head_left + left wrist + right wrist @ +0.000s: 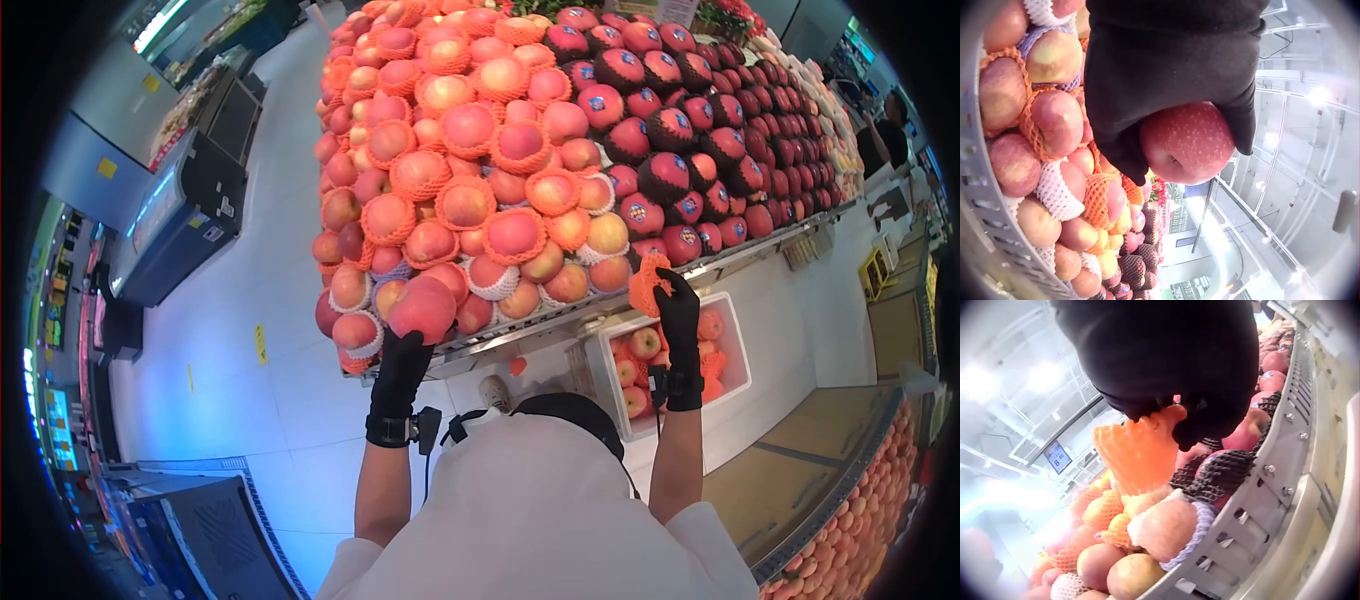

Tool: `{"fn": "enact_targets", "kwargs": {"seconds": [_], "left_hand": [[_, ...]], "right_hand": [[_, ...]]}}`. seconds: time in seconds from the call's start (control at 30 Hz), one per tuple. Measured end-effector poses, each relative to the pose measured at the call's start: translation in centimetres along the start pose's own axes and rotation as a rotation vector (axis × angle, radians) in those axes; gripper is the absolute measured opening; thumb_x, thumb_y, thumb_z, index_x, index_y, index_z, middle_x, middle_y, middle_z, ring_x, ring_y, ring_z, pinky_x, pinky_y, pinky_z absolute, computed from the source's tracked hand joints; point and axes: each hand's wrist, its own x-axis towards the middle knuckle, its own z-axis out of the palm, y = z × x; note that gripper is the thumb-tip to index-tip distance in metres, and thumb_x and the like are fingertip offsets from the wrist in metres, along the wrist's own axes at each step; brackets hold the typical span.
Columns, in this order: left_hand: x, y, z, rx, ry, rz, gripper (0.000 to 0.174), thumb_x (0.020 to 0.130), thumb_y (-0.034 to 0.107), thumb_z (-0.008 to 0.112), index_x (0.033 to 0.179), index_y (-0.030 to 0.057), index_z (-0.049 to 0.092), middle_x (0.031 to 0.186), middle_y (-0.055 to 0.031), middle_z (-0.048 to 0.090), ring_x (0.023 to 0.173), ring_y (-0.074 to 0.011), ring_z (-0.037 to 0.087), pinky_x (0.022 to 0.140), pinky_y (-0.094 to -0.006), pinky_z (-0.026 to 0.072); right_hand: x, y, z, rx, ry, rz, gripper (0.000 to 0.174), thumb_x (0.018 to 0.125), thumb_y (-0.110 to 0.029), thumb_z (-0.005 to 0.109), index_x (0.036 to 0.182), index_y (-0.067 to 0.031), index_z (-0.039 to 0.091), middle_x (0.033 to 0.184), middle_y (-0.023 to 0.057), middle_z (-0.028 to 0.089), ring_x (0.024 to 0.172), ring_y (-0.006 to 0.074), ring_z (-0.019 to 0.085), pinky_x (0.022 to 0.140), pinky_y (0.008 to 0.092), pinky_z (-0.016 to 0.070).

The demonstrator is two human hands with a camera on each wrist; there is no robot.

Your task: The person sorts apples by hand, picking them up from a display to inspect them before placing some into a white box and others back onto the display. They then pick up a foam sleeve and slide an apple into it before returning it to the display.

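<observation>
At the front-left corner of the display stand (1282, 450), my left hand (402, 368) has a bare red apple (422, 308) gripped between thumb and fingers, up over the sleeved apples (467, 205) near the rail. And over on the front edge, right of the middle, my right hand (682, 318) is pinching an orange foam sleeve (645, 285) by its rim, the sleeve hanging down and looking empty. Here's the danger: that apple is round and smooth, and my glove only reaches round part of it, so a loose thumb could let it roll out, over the rail and down to the floor (290, 370). Set down hard, it could bruise, or nudge the front row loose, because those apples lie heaped against one another. Trouble on the right too! One pinch at the rim could tear the soft foam or let it fold shut, and if it slipped it might drop towards the white foam box (742, 345) below, where more apples (645, 343) sit.
</observation>
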Motion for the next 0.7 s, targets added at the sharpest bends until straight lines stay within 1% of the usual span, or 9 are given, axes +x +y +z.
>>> {"fn": "enact_targets", "kwargs": {"seconds": [0.1,0.13,0.2,0.27,0.37,0.4,0.5,0.6,0.7], "left_hand": [[0.2,0.5,-0.7,-0.319,0.059,-0.069,0.057,0.096,0.016,0.056,0.15,0.0113,0.036,0.145,-0.007,0.048,0.125,-0.0256,0.055,0.096,-0.0374,0.0476],[0.1,1.2,-0.6,-0.752,0.141,-0.227,0.06,0.097,0.015,0.055,0.152,0.0134,0.033,0.148,-0.0053,0.046,0.125,-0.0254,0.055,0.094,-0.0376,0.0481],[0.0,2.5,-0.7,-1.275,0.17,-0.404,0.066,0.095,0.015,0.053,0.155,0.0142,0.026,0.152,-0.0047,0.04,0.128,-0.0248,0.051,0.095,-0.0367,0.0458],[0.2,3.4,-1.3,-1.45,0.069,-0.439,0.073,0.091,0.016,0.054,0.156,0.0116,0.021,0.155,-0.0068,0.035,0.134,-0.0241,0.044,0.102,-0.0346,0.0403],[0.3,4.4,-2.4,-1.702,-0.09,-0.498,0.084,0.086,0.019,0.054,0.158,0.0077,0.014,0.159,-0.01,0.028,0.143,-0.0231,0.033,0.112,-0.0314,0.0319],[0.3,4.7,-2.8,-1.783,-0.144,-0.519,0.088,0.084,0.02,0.055,0.159,0.0064,0.011,0.16,-0.0111,0.026,0.146,-0.0227,0.029,0.116,-0.0303,0.0291],[0.7,5.4,-3.8,-1.356,-0.162,-0.478,0.09,0.082,0.023,0.054,0.158,0.0053,0.011,0.162,-0.0129,0.022,0.148,-0.0235,0.026,0.119,-0.0318,0.0256],[0.8,2.8,-6.4,-0.442,-0.276,-0.047,0.067,0.095,0.023,0.055,0.154,0.0052,0.029,0.15,-0.0115,0.042,0.14,-0.0235,0.04,0.116,-0.0362,0.0328],[1.4,0.5,-7.6,-0.408,-0.187,-0.059,0.058,0.097,0.02,0.053,0.149,0.0041,0.034,0.144,-0.0111,0.046,0.134,-0.0225,0.046,0.111,-0.0363,0.0389]], "right_hand": [[0.5,-1.7,2.3,-0.055,-0.047,-0.116,0.03,0.089,-0.004,0.06,0.118,-0.0006,0.068,0.115,0.0105,0.07,0.108,0.0191,0.063,0.097,0.0318,0.0457],[0.6,-2.2,3.2,-0.048,-0.048,-0.121,0.029,0.089,-0.004,0.059,0.116,-0.0015,0.069,0.115,0.011,0.071,0.109,0.0202,0.064,0.098,0.0326,0.0457],[0.9,-3.8,5.2,-0.159,-0.104,-0.137,0.027,0.089,-0.007,0.061,0.114,-0.0031,0.071,0.111,0.0117,0.071,0.104,0.0201,0.064,0.094,0.0329,0.0473],[0.9,-4.9,7.8,-0.165,-0.131,-0.136,0.026,0.089,-0.01,0.063,0.113,-0.0036,0.072,0.108,0.0117,0.072,0.095,0.0185,0.064,0.088,0.0326,0.049],[-0.3,-9.6,12.0,-0.197,-0.141,-0.242,0.03,0.089,-0.011,0.066,0.118,-0.0032,0.069,0.103,0.0108,0.072,0.097,0.0176,0.064,0.089,0.0314,0.0488],[-0.5,-9.9,13.2,-0.117,-0.203,-0.082,0.032,0.087,-0.008,0.067,0.119,-0.0031,0.067,0.106,0.0098,0.071,0.1,0.0183,0.064,0.089,0.0314,0.0487],[-1.0,-10.8,16.6,-0.044,-0.234,-0.362,0.032,0.085,-0.004,0.069,0.116,-0.0029,0.067,0.111,0.0087,0.069,0.101,0.0181,0.064,0.087,0.0318,0.0497],[-1.7,-11.9,19.4,-0.082,-0.218,-0.379,0.033,0.082,0.0,0.069,0.115,-0.0022,0.066,0.113,0.0116,0.067,0.104,0.0238,0.064,0.088,0.0344,0.0505],[-2.6,-13.6,21.8,-0.074,-0.207,-0.449,0.034,0.08,0.002,0.068,0.115,-0.0019,0.066,0.112,0.0144,0.066,0.106,0.0292,0.063,0.09,0.036,0.0502]]}}
